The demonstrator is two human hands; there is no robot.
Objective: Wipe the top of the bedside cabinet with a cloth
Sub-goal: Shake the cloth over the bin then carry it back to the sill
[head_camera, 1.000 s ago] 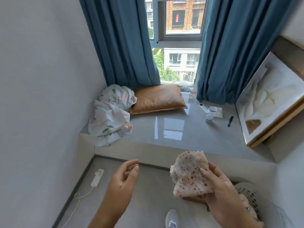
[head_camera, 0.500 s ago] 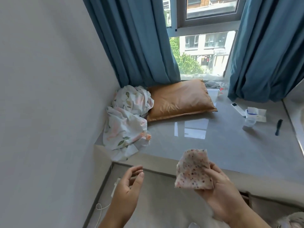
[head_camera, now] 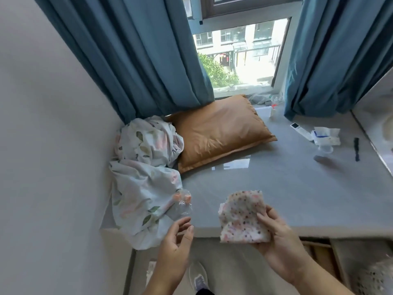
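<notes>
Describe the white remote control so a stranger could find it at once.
Start at the window with blue curtains and drop to the grey window ledge below. Right of the tan pillow lies the slim white remote control, angled, beside a crumpled white packet; it alone has a small dark screen.

A person's right hand (head_camera: 278, 237) grips a folded, dot-patterned white cloth (head_camera: 242, 218) above the front edge of a glossy grey window ledge (head_camera: 276, 188); the empty left hand (head_camera: 176, 241) hovers beside it, fingers loosely curled. An orange-brown pillow (head_camera: 219, 130) touches a crumpled floral sheet (head_camera: 144, 171) between teal curtains (head_camera: 136, 50).
</notes>
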